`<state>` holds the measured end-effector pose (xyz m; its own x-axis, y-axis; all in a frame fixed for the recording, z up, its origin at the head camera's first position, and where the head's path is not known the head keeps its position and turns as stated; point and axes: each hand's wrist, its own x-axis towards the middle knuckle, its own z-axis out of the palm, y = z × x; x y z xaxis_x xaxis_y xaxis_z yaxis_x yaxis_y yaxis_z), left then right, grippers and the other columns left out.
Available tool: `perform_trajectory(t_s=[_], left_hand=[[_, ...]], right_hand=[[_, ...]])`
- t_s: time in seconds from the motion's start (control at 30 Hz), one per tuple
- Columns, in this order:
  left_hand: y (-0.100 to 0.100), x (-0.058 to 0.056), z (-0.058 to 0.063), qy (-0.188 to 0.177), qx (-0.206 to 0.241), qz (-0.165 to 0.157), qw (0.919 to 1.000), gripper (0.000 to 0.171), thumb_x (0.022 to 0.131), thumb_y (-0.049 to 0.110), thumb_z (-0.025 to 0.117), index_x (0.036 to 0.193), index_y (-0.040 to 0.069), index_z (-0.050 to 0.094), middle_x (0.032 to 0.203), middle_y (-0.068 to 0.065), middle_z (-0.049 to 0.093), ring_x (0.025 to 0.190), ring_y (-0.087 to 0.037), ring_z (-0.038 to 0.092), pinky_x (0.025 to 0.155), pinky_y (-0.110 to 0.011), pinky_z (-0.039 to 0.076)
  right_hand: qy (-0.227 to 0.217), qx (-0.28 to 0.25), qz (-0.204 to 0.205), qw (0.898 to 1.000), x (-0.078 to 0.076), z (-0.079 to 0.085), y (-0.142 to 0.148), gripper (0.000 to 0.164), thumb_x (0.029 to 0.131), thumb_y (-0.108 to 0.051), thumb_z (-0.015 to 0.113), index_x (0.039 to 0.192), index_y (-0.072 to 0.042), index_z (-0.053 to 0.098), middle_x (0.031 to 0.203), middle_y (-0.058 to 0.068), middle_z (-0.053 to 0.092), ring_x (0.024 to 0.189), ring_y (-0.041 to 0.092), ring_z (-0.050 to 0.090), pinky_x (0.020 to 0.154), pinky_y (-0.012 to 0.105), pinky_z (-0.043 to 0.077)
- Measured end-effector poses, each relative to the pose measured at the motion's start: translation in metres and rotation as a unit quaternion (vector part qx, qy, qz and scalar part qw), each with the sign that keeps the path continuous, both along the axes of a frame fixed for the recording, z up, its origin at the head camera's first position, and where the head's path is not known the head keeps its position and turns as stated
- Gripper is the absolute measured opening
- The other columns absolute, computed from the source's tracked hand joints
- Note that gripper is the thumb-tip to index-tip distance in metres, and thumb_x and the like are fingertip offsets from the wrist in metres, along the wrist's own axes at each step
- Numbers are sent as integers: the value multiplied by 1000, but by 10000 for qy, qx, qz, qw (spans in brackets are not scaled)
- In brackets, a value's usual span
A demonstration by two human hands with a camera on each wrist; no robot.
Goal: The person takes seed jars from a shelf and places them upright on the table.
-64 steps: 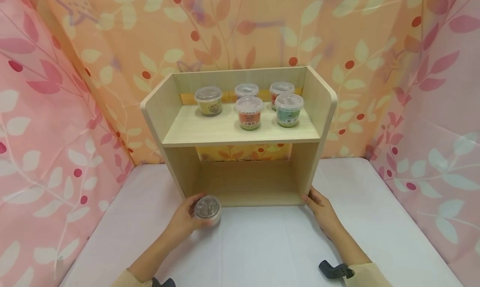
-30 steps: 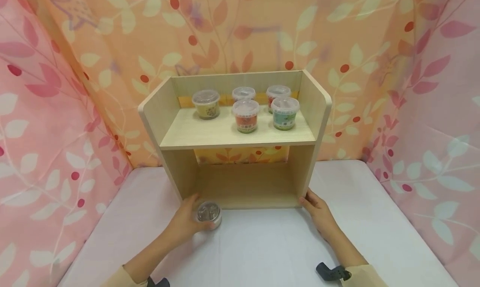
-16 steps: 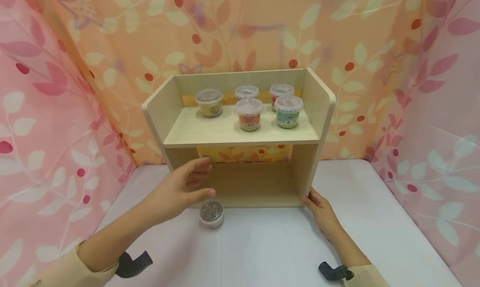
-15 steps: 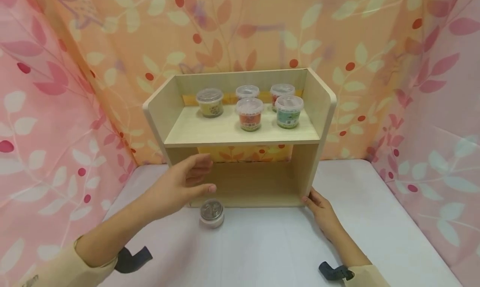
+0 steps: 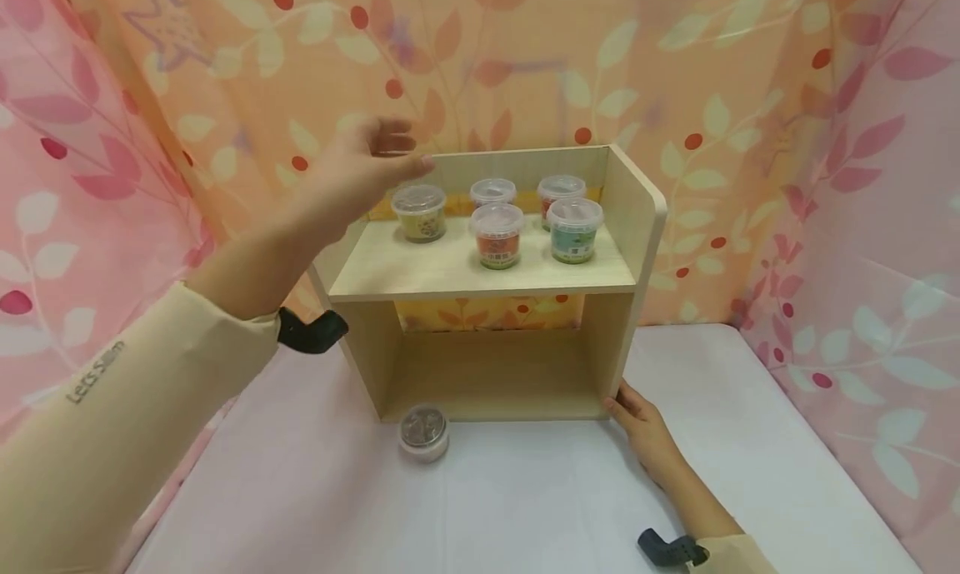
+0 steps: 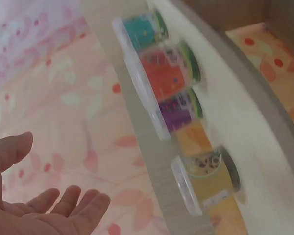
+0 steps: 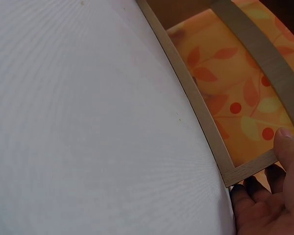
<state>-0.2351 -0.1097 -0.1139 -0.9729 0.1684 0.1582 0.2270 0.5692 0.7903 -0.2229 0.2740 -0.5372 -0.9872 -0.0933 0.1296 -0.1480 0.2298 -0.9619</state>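
My left hand (image 5: 360, 174) is raised in front of the upper left of the wooden shelf unit (image 5: 420, 278), fingers loosely bent and holding nothing. Just below its thumb, on the upper board, stands a lidded tub with a yellow label (image 5: 420, 222). In the left wrist view that yellow tub (image 6: 206, 178) is apart from the fingers (image 6: 90, 208). My right hand (image 5: 647, 431) grips the unit's lower right edge, thumb in front and fingers outside, as the right wrist view shows at the wooden corner (image 7: 235, 176). A whitish tub with a grey-looking lid (image 5: 423, 435) stands on the table before the unit.
On the upper board are also an orange tub (image 5: 498, 245), a teal tub (image 5: 574, 237), a red tub (image 5: 560, 192) and a purple tub (image 6: 179, 113). Beneath lies the lower compartment (image 5: 491, 374). A white cloth (image 5: 525, 499) covers the table; patterned curtains (image 5: 750, 182) surround it.
My left hand has let go of the whitish tub in front of the unit and risen to the upper shelf's left side. The right hand keeps its grip on the unit.
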Motion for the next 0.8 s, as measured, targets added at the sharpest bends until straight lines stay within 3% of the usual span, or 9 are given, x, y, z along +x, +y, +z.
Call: perform_trajectory(t_s=[0.2, 0.4, 0.5, 0.63, 0.73, 0.8], left_hand=[[0, -40, -1, -186, 31, 658, 9977, 76, 94, 50, 71, 159, 29, 36, 161, 5, 40, 147, -17, 39, 121, -41, 35], [-1, -70, -20, -386, 303, 693, 9964, 80, 97, 39, 69, 160, 14, 27, 165, -4, 31, 150, -21, 33, 122, -38, 32], [-3, -79, -30, -485, 440, 744, 9951, 91, 98, 35, 69, 164, 13, 11, 168, -4, 25, 153, -21, 28, 124, -38, 29], [-5, -87, -40, -624, 594, 684, 9939, 104, 96, 30, 73, 166, 22, -4, 170, -4, 20, 155, -21, 23, 126, -40, 26], [-6, -91, -45, -796, 459, 573, 9941, 105, 93, 29, 77, 166, 25, 1, 171, -5, 18, 156, -25, 22, 125, -51, 24], [-6, -93, -47, -908, 263, 523, 9941, 105, 92, 28, 79, 166, 22, 4, 171, -8, 18, 156, -27, 22, 125, -56, 22]], right_hand=[[1, -31, -7, 10000, -1, -1, 0, 68, 105, -31, 58, 161, -7, 28, 164, 19, 32, 153, 36, 24, 100, 3, 33], [-24, -2, -29, 10000, 0, -2, -2, 65, 107, -28, 57, 161, -6, 28, 164, 20, 31, 153, 37, 23, 103, 5, 33], [16, 30, -47, 10000, 0, -2, -2, 65, 107, -28, 57, 161, -5, 29, 163, 20, 31, 153, 38, 24, 104, 6, 33], [43, 17, -68, 10000, -1, -2, -2, 65, 106, -29, 57, 160, -5, 30, 163, 19, 33, 153, 36, 25, 103, 5, 33], [38, -23, -74, 10000, -1, -2, -2, 65, 106, -30, 58, 160, -7, 31, 163, 18, 33, 153, 34, 26, 102, 4, 33], [38, -40, -46, 10000, -1, -3, -2, 65, 106, -30, 58, 160, -7, 32, 163, 18, 33, 153, 33, 26, 102, 4, 33]])
